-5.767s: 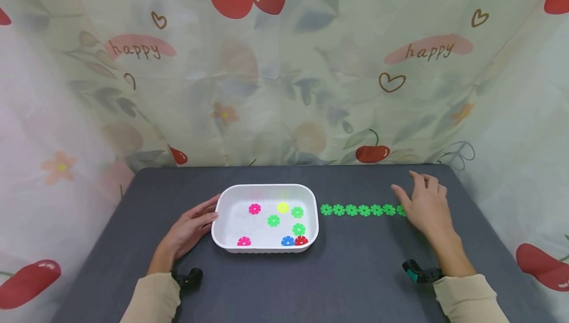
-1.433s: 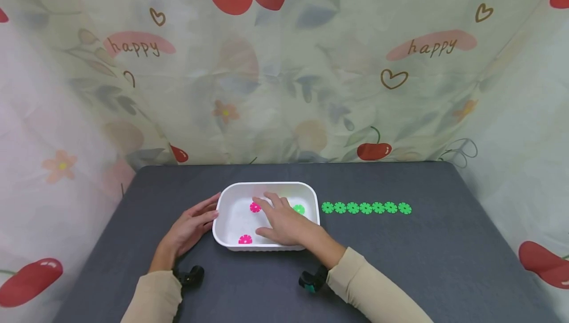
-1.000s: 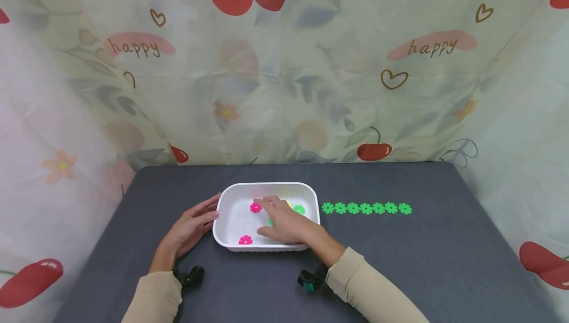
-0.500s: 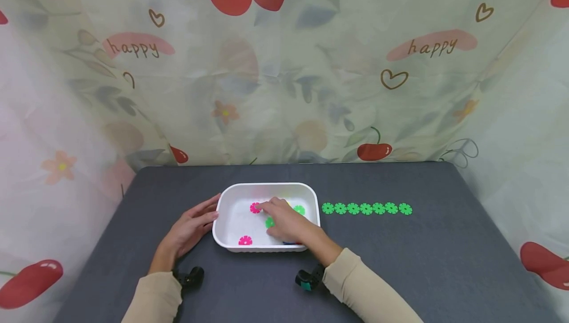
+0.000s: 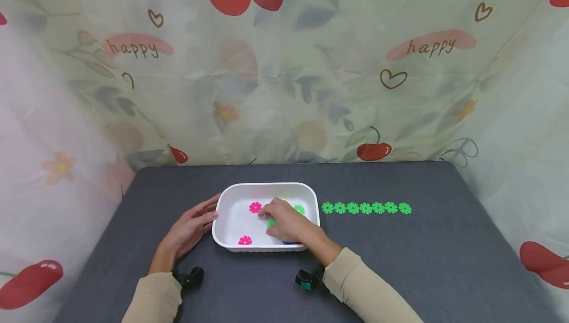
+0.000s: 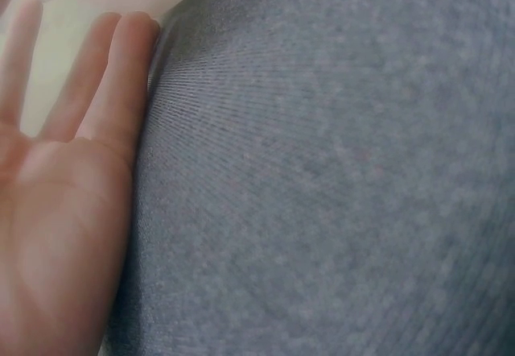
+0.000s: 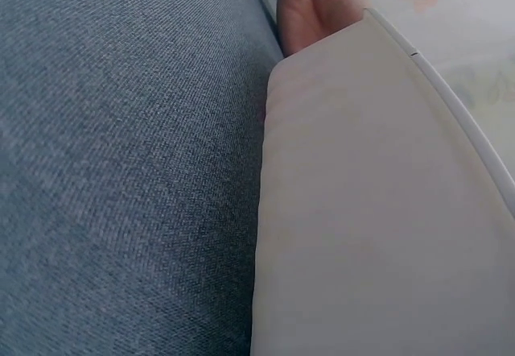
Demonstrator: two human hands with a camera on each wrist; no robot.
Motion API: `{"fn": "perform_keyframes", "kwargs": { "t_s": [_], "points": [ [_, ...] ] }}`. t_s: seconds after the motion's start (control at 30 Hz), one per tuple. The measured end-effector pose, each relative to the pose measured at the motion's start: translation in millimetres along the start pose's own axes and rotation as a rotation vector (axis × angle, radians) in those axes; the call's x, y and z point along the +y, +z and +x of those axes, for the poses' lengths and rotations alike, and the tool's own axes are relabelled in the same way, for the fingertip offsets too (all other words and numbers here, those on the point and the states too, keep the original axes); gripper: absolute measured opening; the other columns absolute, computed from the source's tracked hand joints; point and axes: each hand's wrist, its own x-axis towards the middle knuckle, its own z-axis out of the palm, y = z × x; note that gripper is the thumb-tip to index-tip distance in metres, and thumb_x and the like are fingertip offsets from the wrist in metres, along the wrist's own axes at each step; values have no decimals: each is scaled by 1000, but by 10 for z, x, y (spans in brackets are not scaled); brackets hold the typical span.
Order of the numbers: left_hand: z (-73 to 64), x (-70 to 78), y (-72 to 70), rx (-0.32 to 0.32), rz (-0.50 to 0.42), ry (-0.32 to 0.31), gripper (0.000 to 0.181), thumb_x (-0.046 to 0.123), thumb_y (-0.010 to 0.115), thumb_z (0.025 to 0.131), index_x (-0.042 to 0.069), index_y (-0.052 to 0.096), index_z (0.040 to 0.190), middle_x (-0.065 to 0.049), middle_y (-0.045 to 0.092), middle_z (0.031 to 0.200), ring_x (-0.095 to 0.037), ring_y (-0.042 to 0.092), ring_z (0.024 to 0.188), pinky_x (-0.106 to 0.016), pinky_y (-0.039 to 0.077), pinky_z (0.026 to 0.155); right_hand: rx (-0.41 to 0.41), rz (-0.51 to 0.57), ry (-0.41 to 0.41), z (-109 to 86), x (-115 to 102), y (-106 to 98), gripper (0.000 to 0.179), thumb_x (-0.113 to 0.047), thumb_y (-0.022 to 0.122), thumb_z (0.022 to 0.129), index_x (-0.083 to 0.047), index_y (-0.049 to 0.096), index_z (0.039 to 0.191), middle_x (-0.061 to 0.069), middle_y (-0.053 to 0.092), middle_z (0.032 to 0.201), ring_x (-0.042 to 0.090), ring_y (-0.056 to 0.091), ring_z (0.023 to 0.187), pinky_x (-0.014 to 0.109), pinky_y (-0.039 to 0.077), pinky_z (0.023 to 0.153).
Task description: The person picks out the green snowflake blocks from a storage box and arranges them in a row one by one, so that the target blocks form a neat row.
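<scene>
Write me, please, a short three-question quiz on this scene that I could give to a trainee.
1. Count: how many green discs form the row on the dark table, right of the white tray?

2. True or false: the left hand is inside the white tray.

3. Multiple choice: what colour is the disc by the tray's near edge, left of the right hand?
(a) yellow
(b) pink
(c) white

Key:
1. Seven.
2. False; it is outside, at the tray's left end.
3. (b) pink.
</scene>
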Motion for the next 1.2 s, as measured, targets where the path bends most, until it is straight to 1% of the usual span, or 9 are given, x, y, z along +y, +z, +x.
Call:
{"fn": "perform_keyframes", "kwargs": {
  "t_s": [0.2, 0.37, 0.53, 0.67, 0.8, 0.87, 1.0, 1.1, 1.2],
  "points": [
    [-8, 8, 3, 0, 3, -3, 69, 27, 68, 99, 25, 35, 160, -9, 35, 166, -6, 50, 136, -36, 42, 119, 3, 22, 2, 10, -2, 1, 31, -9, 78, 87, -11, 74, 118, 2, 67, 108, 13, 60, 98, 28, 53, 94],
    [-10, 16, 13, -5, 0, -1, 69, 26, 68, 99, 24, 35, 160, -9, 34, 166, -7, 50, 136, -37, 41, 120, 25, 42, 5, 20, -9, -11, 21, -10, 78, 88, -12, 76, 108, -1, 72, 95, 9, 58, 85, 25, 52, 84],
    [-9, 10, 15, -2, 2, -4, 69, 26, 67, 100, 24, 34, 160, -9, 35, 166, -7, 50, 135, -35, 42, 119, 96, 75, 2, 9, -5, -33, 6, -19, 79, 88, -17, 78, 93, -7, 67, 73, 6, 53, 69, 20, 45, 68],
    [-12, 6, 13, 1, 6, -5, 69, 26, 67, 100, 24, 34, 160, -9, 35, 166, -8, 50, 136, -35, 43, 118, 180, 166, 11, -2, 3, -71, 4, -22, 81, 87, -20, 78, 86, -10, 65, 68, 5, 52, 64, 19, 44, 62],
    [-14, 3, 10, -1, 6, -6, 68, 26, 66, 100, 24, 34, 160, -9, 34, 166, -7, 50, 136, -35, 43, 119, 226, 294, 74, -41, 3, -151, 4, -24, 81, 88, -21, 78, 90, -9, 68, 74, 7, 57, 68, 20, 49, 63],
    [-13, 0, 7, -6, 1, -4, 68, 26, 66, 100, 24, 34, 160, -9, 34, 166, -6, 51, 135, -32, 45, 116, 237, 340, 97, -70, 2, -205, 8, -24, 80, 89, -19, 79, 95, -7, 70, 77, 9, 59, 69, 21, 51, 63],
    [-18, 0, 6, -11, -5, 2, 68, 25, 66, 101, 24, 34, 160, -10, 34, 166, -2, 52, 132, -25, 48, 111, 274, 399, 92, -128, 12, -302, 14, -19, 76, 92, -11, 79, 104, -2, 72, 81, 10, 61, 66, 22, 52, 61],
    [-24, 6, 9, -12, 1, 1, 68, 26, 66, 100, 24, 34, 161, -10, 34, 166, -2, 52, 132, -26, 47, 112, 307, 429, 94, -173, 29, -366, 16, -17, 74, 92, -10, 78, 106, 0, 72, 81, 11, 60, 64, 23, 50, 59],
    [-30, 14, 13, -12, 10, -1, 68, 27, 66, 100, 25, 34, 161, -9, 34, 166, -3, 51, 133, -30, 45, 116, 342, 464, 131, -221, 47, -414, 16, -17, 74, 92, -14, 78, 107, -2, 70, 80, 12, 58, 66, 24, 48, 59]
  ]
}}
